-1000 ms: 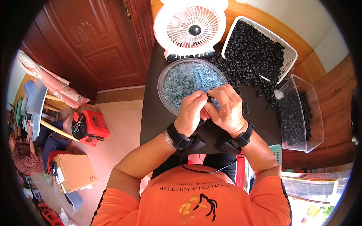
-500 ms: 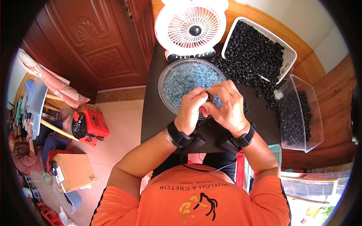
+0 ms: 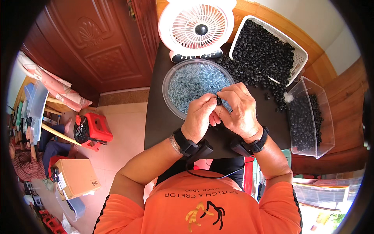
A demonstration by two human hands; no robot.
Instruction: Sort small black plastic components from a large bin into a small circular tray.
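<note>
Both hands meet above the near right rim of a clear round tub [image 3: 166,93] full of tiny bluish, see-through pieces. A small black round part [image 3: 218,101] shows between the fingertips. My right hand [image 3: 239,111] pinches it between thumb and index finger. Against its other side my left hand [image 3: 198,119] is closed, thumb and fingers pressed together at the part. Whether a bluish piece is also in the fingers is hidden. Loose black parts [image 3: 249,74] of the same kind lie heaped right of the tub.
A white basket [image 3: 303,58] lies tipped at the back right, spilling black parts onto the dark table [image 3: 157,128]. Right of it stands a clear plastic bin [image 3: 325,136] with more. A white fan [image 3: 201,29] stands behind the tub. At far left a person [image 3: 31,163] sits.
The fingers have shifted slightly around the small black part, which now shows more between the fingertips. The hands stay at the same spot by the tub.
</note>
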